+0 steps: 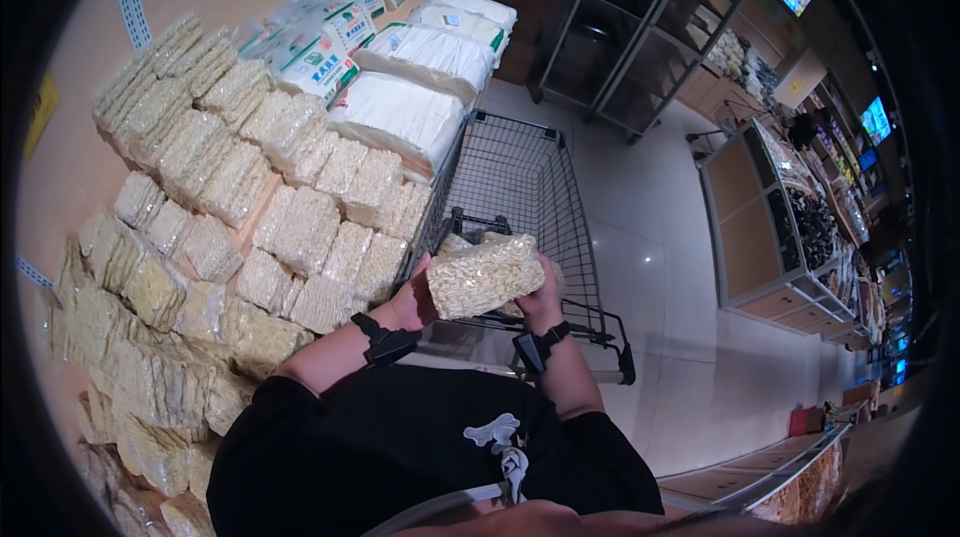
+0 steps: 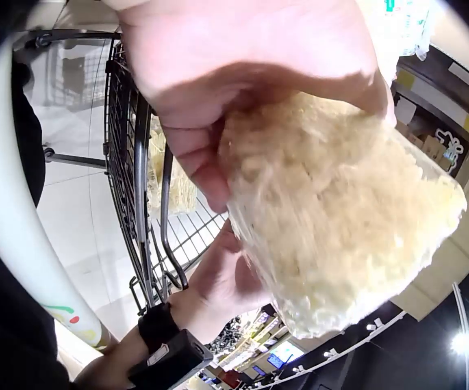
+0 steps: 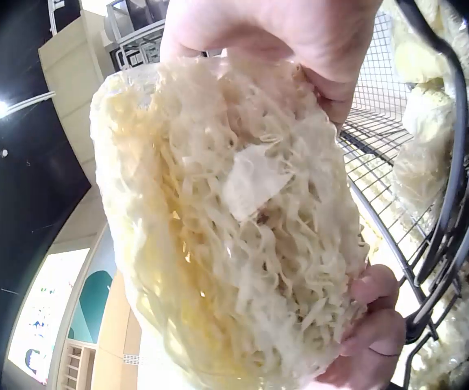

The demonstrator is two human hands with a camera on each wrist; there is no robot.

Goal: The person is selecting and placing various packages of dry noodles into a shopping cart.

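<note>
Above the cart, my left hand and right hand clasp the noodle pack by its ends; light, brittle, crinkly-slick, I judge.

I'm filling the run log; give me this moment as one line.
left hand: grips noodle pack | right hand: grips it | over shopping cart

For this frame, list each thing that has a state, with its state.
Noodle pack: sealed in clear wrap, held level over the cart, gripped at both ends.
Left hand: grips the pack's left end.
Right hand: grips the pack's right end.
Cart: beside the shelf, a few packs already inside.
Shelf packs: stacked in rows.
</note>
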